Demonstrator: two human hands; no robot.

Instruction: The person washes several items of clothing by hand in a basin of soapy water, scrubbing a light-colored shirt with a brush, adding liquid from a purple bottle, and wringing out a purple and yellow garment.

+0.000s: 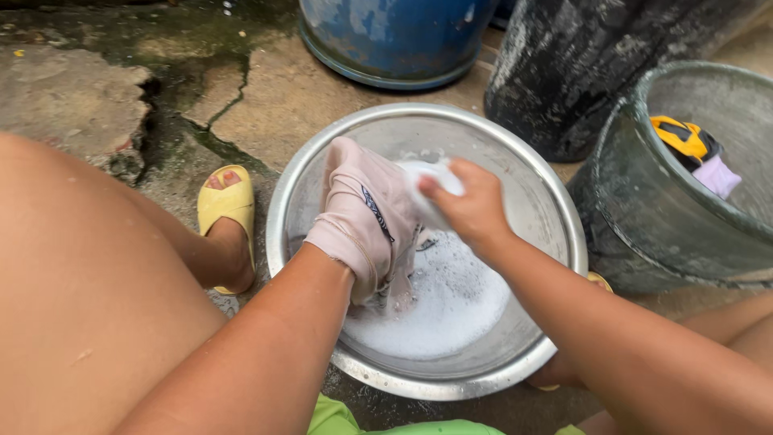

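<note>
Cracked concrete floor (266, 97) (damp, mossy), steel basin (555, 217), grey bucket (636, 217), blue drum (386, 40)

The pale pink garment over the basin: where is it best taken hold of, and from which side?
Judging by its pose, take the pale pink garment at the bunched upper fold, from above on the near-left side. The left hand is wrapped inside it; its tail hangs into the suds in the metal basin, and the right hand occupies the right.

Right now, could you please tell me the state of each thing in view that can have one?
Metal basin: upright, holding soapy water.
Pale pink garment: wet, pulled over the left hand.
Right hand: closed on a white soapy piece, pressed to the garment.
Grey bucket: upright, clothes inside.
Yellow sandal: worn on foot.
</note>
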